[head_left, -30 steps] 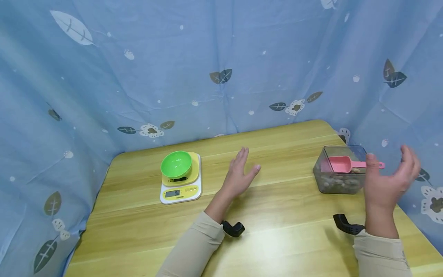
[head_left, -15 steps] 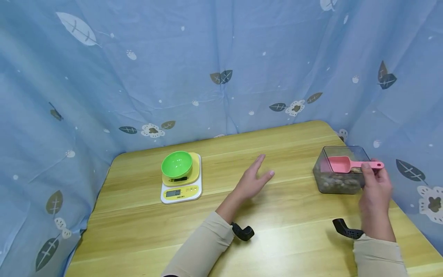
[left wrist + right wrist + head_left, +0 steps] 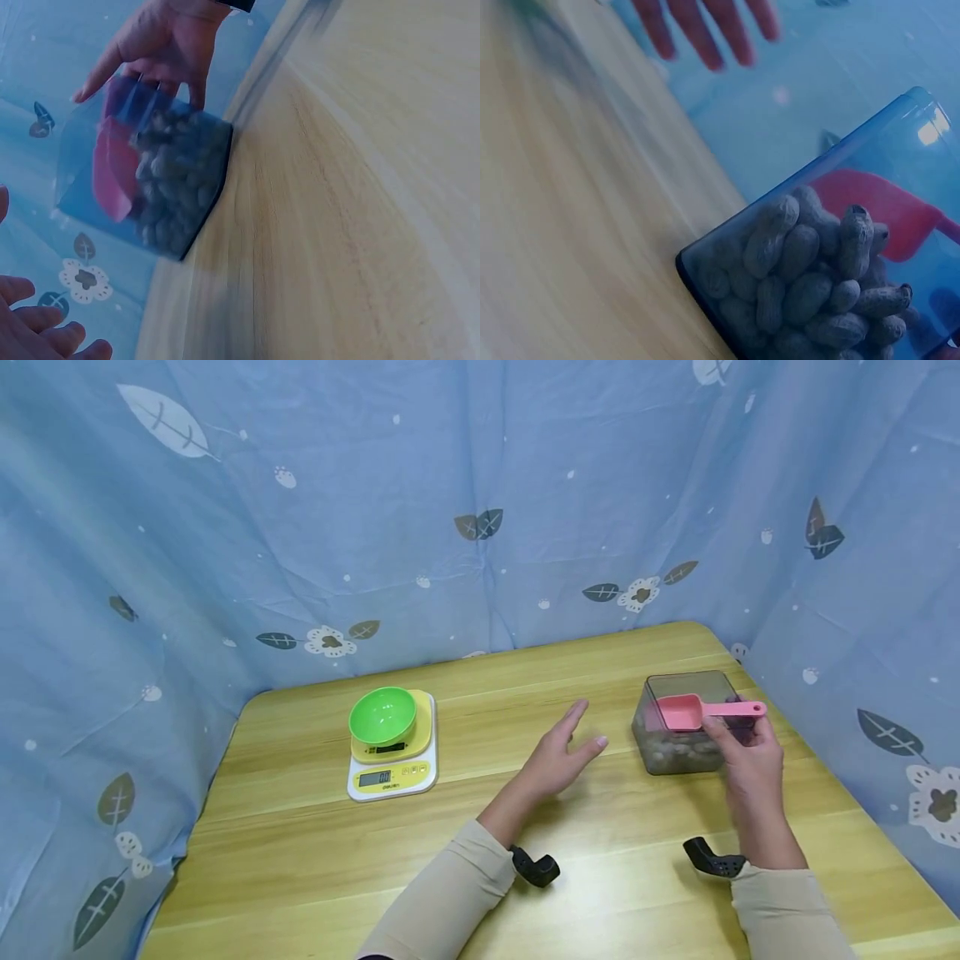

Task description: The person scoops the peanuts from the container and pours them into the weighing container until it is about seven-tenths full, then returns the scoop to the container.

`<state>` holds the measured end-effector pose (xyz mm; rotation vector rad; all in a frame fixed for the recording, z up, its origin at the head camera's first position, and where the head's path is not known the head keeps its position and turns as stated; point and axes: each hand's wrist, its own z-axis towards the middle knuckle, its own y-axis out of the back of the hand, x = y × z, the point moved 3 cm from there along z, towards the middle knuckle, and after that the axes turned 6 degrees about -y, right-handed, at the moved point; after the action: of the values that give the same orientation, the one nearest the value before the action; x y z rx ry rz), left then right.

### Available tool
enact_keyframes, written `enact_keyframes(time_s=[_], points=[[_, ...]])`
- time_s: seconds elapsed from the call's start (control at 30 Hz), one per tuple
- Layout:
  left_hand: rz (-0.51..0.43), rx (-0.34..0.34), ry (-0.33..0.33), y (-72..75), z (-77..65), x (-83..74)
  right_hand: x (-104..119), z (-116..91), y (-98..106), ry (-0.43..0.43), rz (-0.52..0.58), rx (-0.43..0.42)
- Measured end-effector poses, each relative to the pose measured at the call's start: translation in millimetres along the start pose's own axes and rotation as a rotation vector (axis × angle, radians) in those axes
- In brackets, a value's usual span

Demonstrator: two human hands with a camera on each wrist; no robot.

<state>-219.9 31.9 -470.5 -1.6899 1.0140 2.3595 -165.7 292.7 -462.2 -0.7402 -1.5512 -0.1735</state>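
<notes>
My right hand [image 3: 752, 772] grips the right near corner of a clear grey plastic box [image 3: 651, 753], its thumb on the near side and its other fingers partly hidden behind the wall. Peanuts in their shells [image 3: 817, 292] fill the lower part of the box, as the right wrist view shows. On them rests a pink scoop [image 3: 681, 714], its handle sticking out over the right rim above the hand. To the left of the box, my left hand [image 3: 551, 764] holds nothing; its fingers are extended and its thumb is spread toward the box.
At the left of the wooden table [image 3: 300, 852] stands a white and yellow kitchen scale [image 3: 393, 779] reading near zero. A green bowl [image 3: 382, 717] sits on its platform. A blue patterned curtain [image 3: 420, 510] hangs around the far and side edges.
My right hand has come down onto the box and moved it left, scoop and peanuts with it. My left hand has shifted right toward the box. The scale and bowl stay put.
</notes>
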Motion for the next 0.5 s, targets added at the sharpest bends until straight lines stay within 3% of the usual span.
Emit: enact_keyframes(time_s=[0.23, 0.5], points=[[-0.047, -0.041, 0.006, 4.3, -2.2, 1.2, -19, -11, -44, -0.031, -0.206, 0.117], [-0.106, -0.177, 0.006, 22.1, -9.7, 2.7, -36, -22, -89, -0.002, -0.314, 0.233]])
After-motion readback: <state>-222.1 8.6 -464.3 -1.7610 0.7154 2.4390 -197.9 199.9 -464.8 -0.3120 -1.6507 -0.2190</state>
